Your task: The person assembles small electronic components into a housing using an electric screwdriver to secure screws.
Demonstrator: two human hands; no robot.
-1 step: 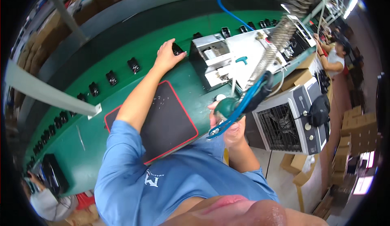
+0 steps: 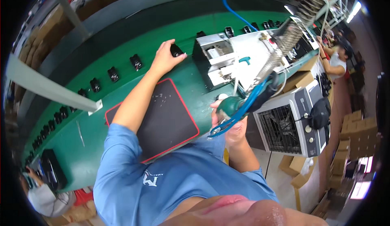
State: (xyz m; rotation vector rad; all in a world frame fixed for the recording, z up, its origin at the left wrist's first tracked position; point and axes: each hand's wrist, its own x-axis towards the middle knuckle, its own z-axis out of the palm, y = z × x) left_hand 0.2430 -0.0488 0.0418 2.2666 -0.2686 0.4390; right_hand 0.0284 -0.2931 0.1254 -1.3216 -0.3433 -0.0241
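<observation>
My left hand (image 2: pixel 164 59) is at the near side of the green belt, its fingers and thumb closed around a small black part (image 2: pixel 176 50). The part's underside is hidden, so whether it still touches the belt cannot be told. Close to my body, my right hand (image 2: pixel 235 130) grips a green power screwdriver (image 2: pixel 229 107). A blue cable (image 2: pixel 248 107) loops over the tool, and a coiled metal spring (image 2: pixel 284 39) reaches up from it. Much of the right hand's grip is behind the tool and cable.
A black mat with a red edge (image 2: pixel 170 116) lies on the green bench. Several black parts (image 2: pixel 113 74) line the belt. An open metal-sided machine (image 2: pixel 207 59) stands right of my left hand. A grey post (image 2: pixel 53 86) rises at left; an air cooler (image 2: pixel 280 124) stands at right.
The black part and my left hand have shifted slightly left, away from the metal-sided machine. The whole view has turned a little. My right hand keeps its hold on the screwdriver.
</observation>
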